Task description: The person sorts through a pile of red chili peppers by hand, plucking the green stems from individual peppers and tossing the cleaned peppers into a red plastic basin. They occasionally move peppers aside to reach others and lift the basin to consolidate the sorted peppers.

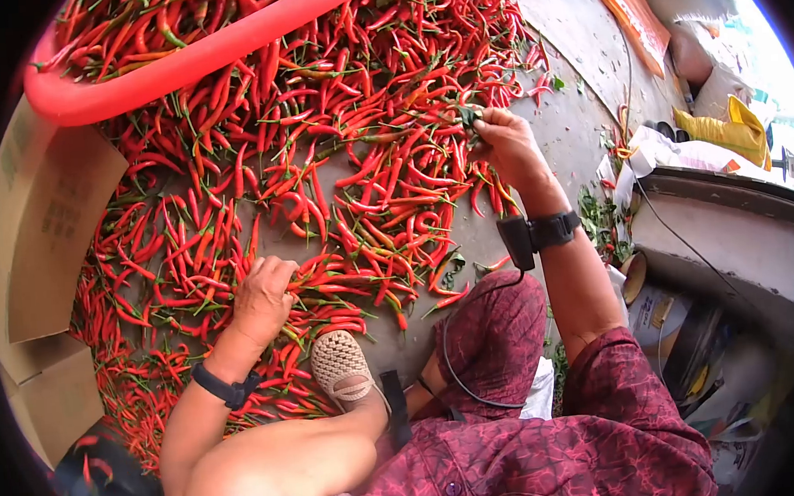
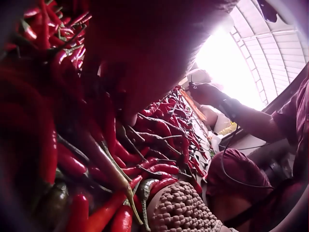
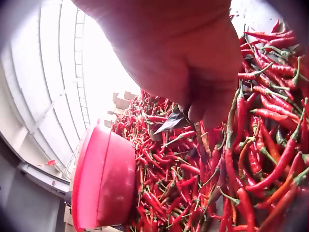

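Red chili peppers (image 1: pixel 393 185) with green stems lie spread over the floor. My right hand (image 1: pixel 511 145) is raised at the right edge of the pile and pinches a dark green leaf (image 1: pixel 469 116) between thumb and fingers. In the right wrist view the leaf (image 3: pixel 171 121) shows beside the fingertips of the hand (image 3: pixel 178 53). My left hand (image 1: pixel 266 301) rests low on peppers near the woven shoe, fingers bent downward; its fingertips are hidden. The left wrist view shows that hand (image 2: pixel 140 53) dark and close over peppers (image 2: pixel 159 169), its grip unclear.
A red plastic basin (image 1: pixel 221 51) stands at the upper left, with peppers in it. Cardboard boxes (image 1: pixel 59 214) line the left side. A woven shoe (image 1: pixel 340 361) is just right of my left hand. Sacks (image 1: pixel 694 48) and a ledge (image 1: pixel 732 227) are at the right.
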Demonstrator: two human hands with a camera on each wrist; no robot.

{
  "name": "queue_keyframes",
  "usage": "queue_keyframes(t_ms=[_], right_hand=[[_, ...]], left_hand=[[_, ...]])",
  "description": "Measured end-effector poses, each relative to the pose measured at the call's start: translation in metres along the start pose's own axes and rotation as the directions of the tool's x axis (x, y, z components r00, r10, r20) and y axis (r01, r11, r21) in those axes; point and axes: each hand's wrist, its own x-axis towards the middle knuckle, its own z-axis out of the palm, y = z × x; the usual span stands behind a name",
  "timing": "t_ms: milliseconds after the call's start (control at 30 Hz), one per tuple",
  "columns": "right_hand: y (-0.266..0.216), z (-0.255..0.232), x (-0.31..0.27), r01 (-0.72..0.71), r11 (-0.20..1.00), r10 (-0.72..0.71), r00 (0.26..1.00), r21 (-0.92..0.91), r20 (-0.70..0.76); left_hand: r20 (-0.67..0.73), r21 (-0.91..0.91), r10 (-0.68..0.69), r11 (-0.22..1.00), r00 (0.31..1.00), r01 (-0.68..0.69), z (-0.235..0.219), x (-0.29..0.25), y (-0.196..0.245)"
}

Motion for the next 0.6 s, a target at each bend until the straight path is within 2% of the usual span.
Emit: queue_keyframes(t_ms=[100, 200, 233, 333, 367, 467, 533, 600], right_hand=[[-0.001, -0.008, -0.033, -0.094, 0.952, 0.070, 0.993, 0.292, 0.092], [-0.006, -0.022, -0.067, -0.147, 0.931, 0.112, 0.986, 0.334, 0.119], [-0.011, -0.024, -0.080, -0.156, 0.930, 0.140, 0.988, 0.332, 0.073], [-0.009, -0.040, -0.103, -0.120, 0.911, 0.031, 0.974, 0.396, 0.222], [-0.010, -0.039, -0.108, -0.144, 0.899, 0.023, 0.959, 0.414, 0.283], [-0.020, -0.005, -0.126, -0.227, 0.918, 0.007, 0.829, 0.326, 0.559], [-0.022, 0.035, -0.138, -0.273, 0.926, 0.032, 0.743, 0.260, 0.669], [-0.018, 0.084, -0.152, -0.408, 0.869, 0.085, 0.682, 0.282, 0.726]], left_hand=[[0.072, -0.043, -0.021, 0.999, 0.997, 0.025, -0.006, 0.003, -0.001], [0.097, -0.091, -0.017, 0.996, 0.995, 0.026, -0.010, 0.005, -0.001], [0.099, -0.076, -0.017, 0.997, 0.995, 0.024, -0.011, 0.004, 0.000], [0.067, -0.096, -0.027, 0.995, 0.997, 0.033, -0.011, 0.003, 0.007], [0.128, -0.174, -0.091, 0.978, 0.988, 0.113, -0.016, 0.007, 0.013], [-0.097, -0.352, -0.018, 0.936, 0.995, -0.017, -0.040, 0.031, 0.053], [-0.193, -0.277, 0.191, 0.930, 0.962, -0.240, -0.054, 0.051, 0.075], [-0.198, -0.278, 0.350, 0.876, 0.916, -0.394, -0.053, 0.062, 0.093]])
